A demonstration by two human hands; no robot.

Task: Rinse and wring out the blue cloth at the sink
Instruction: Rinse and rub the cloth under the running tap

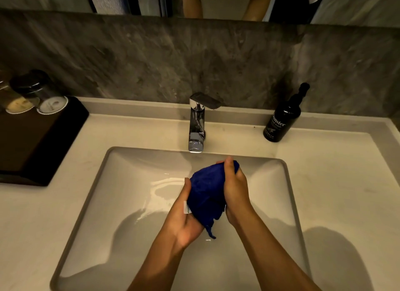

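While both hands grip it from opposite sides, the blue cloth [206, 193] sits bunched into a wad over the middle of the sink [91, 195], just in front of the spout of the chrome faucet [197, 126], which stands at the basin's 12 o'clock edge. At 9 o'clock of the wad, the left hand [184, 217] cups its lower side, palm turned up, with a small white tag showing against the thumb. At 3 o'clock, the right hand [234, 186] is wrapped over the top and side, fingers curled around the upper end. A twisted tail of cloth hangs down at 6 o'clock between the wrists. Wet sheen lies on the basin floor under the hands. On the pale desk [335, 182], a black hand wash bottle [283, 117] stands at 2 o'clock of the sink, and a black tray [36, 139] with two upturned glasses [36, 93] sits at 10 o'clock.
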